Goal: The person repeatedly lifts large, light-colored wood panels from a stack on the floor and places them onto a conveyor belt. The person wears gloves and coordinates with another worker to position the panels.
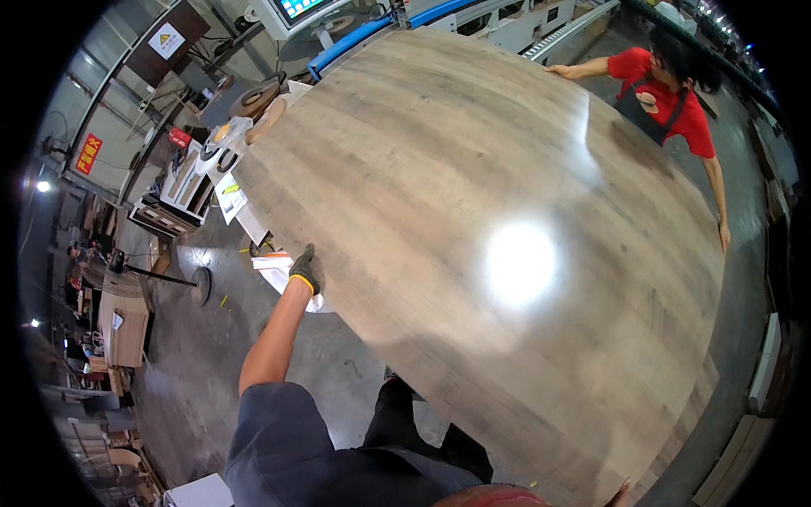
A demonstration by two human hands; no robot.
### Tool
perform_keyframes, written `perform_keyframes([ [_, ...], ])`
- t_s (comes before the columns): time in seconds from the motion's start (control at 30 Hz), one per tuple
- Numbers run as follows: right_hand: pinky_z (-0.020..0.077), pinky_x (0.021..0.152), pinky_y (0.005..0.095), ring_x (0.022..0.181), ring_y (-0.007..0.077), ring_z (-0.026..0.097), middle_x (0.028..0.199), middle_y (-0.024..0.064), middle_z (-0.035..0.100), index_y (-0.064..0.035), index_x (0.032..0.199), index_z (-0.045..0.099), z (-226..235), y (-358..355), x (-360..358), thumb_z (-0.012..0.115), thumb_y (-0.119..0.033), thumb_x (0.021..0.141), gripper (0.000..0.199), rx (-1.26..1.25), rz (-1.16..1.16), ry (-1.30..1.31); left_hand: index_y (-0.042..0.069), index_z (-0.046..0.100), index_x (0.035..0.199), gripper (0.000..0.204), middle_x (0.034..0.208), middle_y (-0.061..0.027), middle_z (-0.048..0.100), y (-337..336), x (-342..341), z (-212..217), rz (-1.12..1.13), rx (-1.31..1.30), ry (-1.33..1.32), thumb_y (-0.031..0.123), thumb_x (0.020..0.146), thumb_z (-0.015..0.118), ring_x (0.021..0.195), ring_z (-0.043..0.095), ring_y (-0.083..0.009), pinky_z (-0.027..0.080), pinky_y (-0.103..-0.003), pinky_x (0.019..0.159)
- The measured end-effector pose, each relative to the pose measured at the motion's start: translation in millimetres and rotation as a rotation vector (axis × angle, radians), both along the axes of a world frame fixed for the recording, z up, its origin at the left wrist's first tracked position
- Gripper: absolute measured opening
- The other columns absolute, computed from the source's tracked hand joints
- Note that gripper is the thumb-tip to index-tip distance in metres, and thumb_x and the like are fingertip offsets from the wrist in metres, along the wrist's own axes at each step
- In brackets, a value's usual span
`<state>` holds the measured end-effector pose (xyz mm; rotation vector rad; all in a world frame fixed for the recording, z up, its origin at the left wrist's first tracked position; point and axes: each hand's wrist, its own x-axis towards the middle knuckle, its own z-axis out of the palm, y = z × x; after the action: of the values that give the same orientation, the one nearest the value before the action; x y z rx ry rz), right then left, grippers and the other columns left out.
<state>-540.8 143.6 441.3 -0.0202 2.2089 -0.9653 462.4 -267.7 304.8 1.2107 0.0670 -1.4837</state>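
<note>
A large flat wood-grain board (439, 186) fills the middle of the head view, a bright lamp reflection on its surface. My left hand (306, 270), in a dark glove with a yellow cuff, grips the board's left edge, thumb on top and fingers out of sight beneath. At the bottom, my right hand (622, 493) shows only by a bare digit at the near edge of the board; the rest is hidden. Across the board, a person in a red shirt and dark apron (663, 101) touches its far edge with both hands, arms spread wide.
A machine with a blue rail (355, 46) and a screen (297, 8) stands at the far end. Left of the board are rolls of edge banding (253, 100), papers (230, 198) and a cart (173, 207). A pedestal fan (114, 270) and stacked panels (125, 325) stand farther left. Panels (735, 456) lie at right.
</note>
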Motion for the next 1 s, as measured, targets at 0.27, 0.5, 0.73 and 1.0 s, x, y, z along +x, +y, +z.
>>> perform_keyframes([
  [0.27, 0.0362, 0.097, 0.0414, 0.119, 0.0305, 0.045, 0.134, 0.0179, 0.042, -0.0001, 0.136, 0.033, 4, -97, -20, 0.05, -0.063, 0.083, 0.084, -0.199, 0.211, -0.28, 0.013, 0.048, 0.131, 0.053, 0.136, -0.0013, 0.047, -94, -50, -2, -0.04, 0.031, -0.006, 0.045, 0.094, 0.028, 0.128, 0.038, -0.0221, 0.024, -0.034, 0.107],
  [0.5, 0.0341, 0.101, 0.0379, 0.123, 0.0285, 0.042, 0.138, 0.016, 0.04, 0.0013, 0.139, 0.031, -9, -160, -43, 0.054, -0.064, 0.08, 0.091, -0.18, 0.271, -0.267, 0.012, 0.045, 0.134, 0.052, 0.14, -0.0032, 0.042, -147, -79, -9, 1.614, -0.272, 2.093, 0.04, 0.091, 0.034, 0.132, 0.033, -0.0249, 0.016, -0.044, 0.11],
  [0.73, 0.0294, 0.104, 0.0374, 0.128, 0.0276, 0.038, 0.141, 0.0165, 0.036, 0.002, 0.139, 0.029, -38, -225, -74, 0.054, -0.063, 0.08, 0.091, -0.217, 0.329, -0.256, 0.011, 0.054, 0.126, 0.046, 0.136, -0.0067, 0.047, -214, -84, -25, 1.664, -0.147, 2.328, 0.032, 0.089, 0.038, 0.13, 0.037, -0.0272, 0.018, -0.049, 0.108],
  [1.0, 0.0222, 0.108, 0.0388, 0.133, 0.0271, 0.028, 0.146, 0.0145, 0.028, -0.0007, 0.142, 0.023, -58, -287, -116, 0.049, -0.065, 0.082, 0.092, -0.208, 0.387, -0.189, 0.011, 0.056, 0.123, 0.046, 0.132, -0.0067, 0.05, -289, -156, -11, 1.769, -0.096, 2.211, 0.037, 0.09, 0.037, 0.125, 0.041, -0.0268, 0.025, -0.045, 0.104],
])
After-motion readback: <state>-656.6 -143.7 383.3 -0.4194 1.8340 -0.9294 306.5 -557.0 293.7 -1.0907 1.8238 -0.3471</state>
